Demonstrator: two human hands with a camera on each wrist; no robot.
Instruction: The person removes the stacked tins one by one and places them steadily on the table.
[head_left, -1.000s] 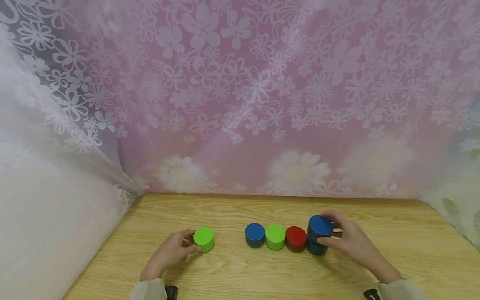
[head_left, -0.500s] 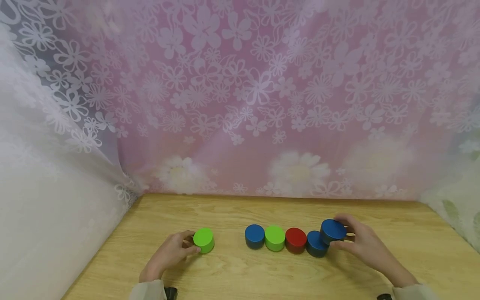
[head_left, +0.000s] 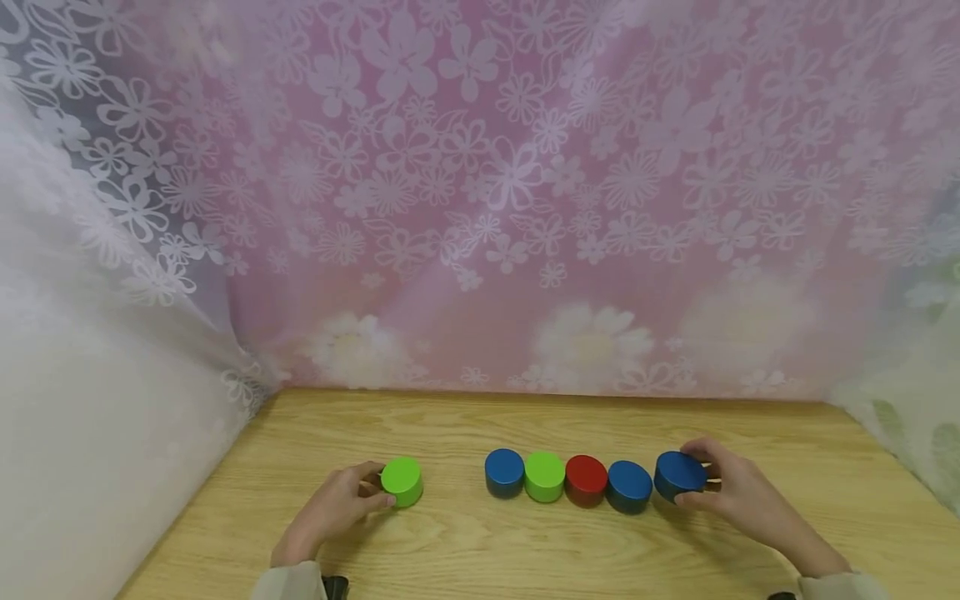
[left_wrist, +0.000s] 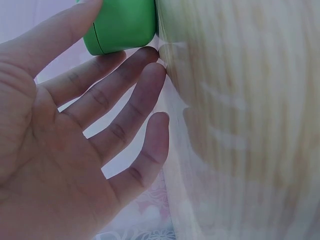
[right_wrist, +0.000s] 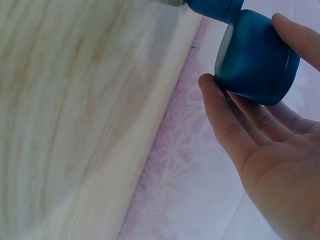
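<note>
My right hand (head_left: 738,496) holds a round blue lidded tin (head_left: 680,475) between thumb and fingers at the right end of a row. In the right wrist view the held blue tin (right_wrist: 255,57) hangs tilted off the wood, its pale underside partly showing. Beside it in the row stands another blue tin (head_left: 629,486). A red tin (head_left: 586,480), a green tin (head_left: 543,476) and a further blue tin (head_left: 504,472) continue the row leftward. Apart on the left, my left hand (head_left: 333,504) pinches a second green tin (head_left: 402,481) that stands on the table.
The wood-grain table (head_left: 480,550) reaches back to a pink flowered cloth (head_left: 480,208) hanging behind it. Pale cloth (head_left: 97,400) hangs along the left side, and another flowered sheet (head_left: 918,383) closes off the right.
My right hand has carried its blue tin rightward and down, from over the row's last blue tin to that tin's right side. The left hand keeps its place on the green tin.
</note>
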